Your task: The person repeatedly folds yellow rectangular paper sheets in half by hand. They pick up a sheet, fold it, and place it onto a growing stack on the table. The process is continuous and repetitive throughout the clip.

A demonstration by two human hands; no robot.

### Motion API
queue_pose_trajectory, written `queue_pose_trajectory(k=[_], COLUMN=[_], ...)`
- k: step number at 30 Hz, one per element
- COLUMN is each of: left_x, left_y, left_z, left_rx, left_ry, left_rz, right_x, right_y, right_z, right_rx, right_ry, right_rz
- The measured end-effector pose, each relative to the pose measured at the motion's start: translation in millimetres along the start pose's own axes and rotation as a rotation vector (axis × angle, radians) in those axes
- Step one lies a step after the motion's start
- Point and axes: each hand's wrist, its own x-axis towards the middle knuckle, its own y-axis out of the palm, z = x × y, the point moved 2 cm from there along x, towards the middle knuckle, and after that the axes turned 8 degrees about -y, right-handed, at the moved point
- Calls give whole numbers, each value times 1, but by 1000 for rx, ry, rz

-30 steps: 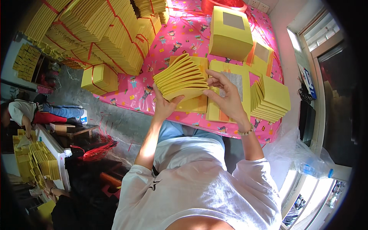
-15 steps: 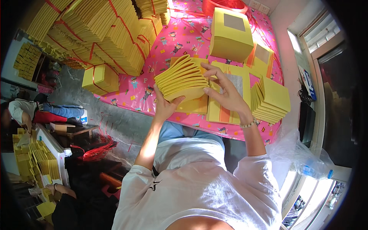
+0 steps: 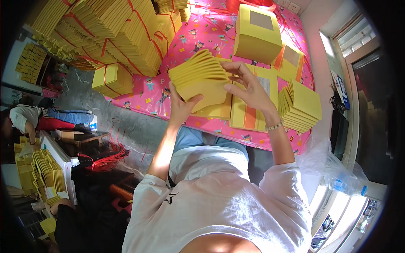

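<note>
Between my two hands is a fanned stack of folded yellow papers (image 3: 202,86), raised over the table and tilted so that its broad front face shows. My left hand (image 3: 182,106) grips its lower left side, thumb across the front face and the other fingers mostly hidden behind. At the right edge of the stack, my right hand (image 3: 251,88) has its bent fingers at the upper corner and its thumb lower down. Beneath and beside the stack lie flat yellow pieces, one with an orange strip and a grey panel (image 3: 263,83).
Right of my hands stands another folded yellow stack (image 3: 300,105). Behind it is a tall yellow pile (image 3: 257,33). Large bundles tied with red straps (image 3: 122,33) fill the left of the pink patterned tablecloth (image 3: 196,122). Co-workers' arms (image 3: 61,206) show at far left.
The stack has tipped, so more of its front face shows and the fanned edges sit higher. Both hands have stayed on it, and the whole view has shifted slightly.
</note>
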Motion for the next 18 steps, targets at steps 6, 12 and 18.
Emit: queue_pose_trajectory(k=[6,12,18], left_x=[-21,-45,-42], left_y=[-59,-130,-150], left_z=[-25,-4,17], left_rx=[-287,-473,-615], left_ry=[-259,-564,-645], left_rz=[-48,-60,-183], right_x=[-13,-22,-25], right_y=[4,40,64], right_z=[-14,-31,-49], right_rx=[-430,-893,-1124], right_ry=[43,52,-88], right_rz=[171,519,527])
